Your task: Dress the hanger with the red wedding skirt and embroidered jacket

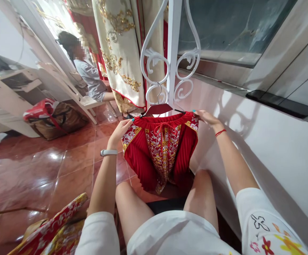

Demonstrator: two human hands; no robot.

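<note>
As hands (122, 130) grip, skirt (160, 152) hides hanger (159, 108).

No lettering, label, brand or number can be read anywhere, neither on the embroidered red skirt (160, 150) nor elsewhere.

The skirt (160, 152) hangs on a hanger (159, 108) hooked to the grille (169, 63), between left hand (120, 132) and right hand (207, 118). A bag (51, 120) sits on the floor (37, 170) far left; another person (87, 71) sits behind it.
</note>
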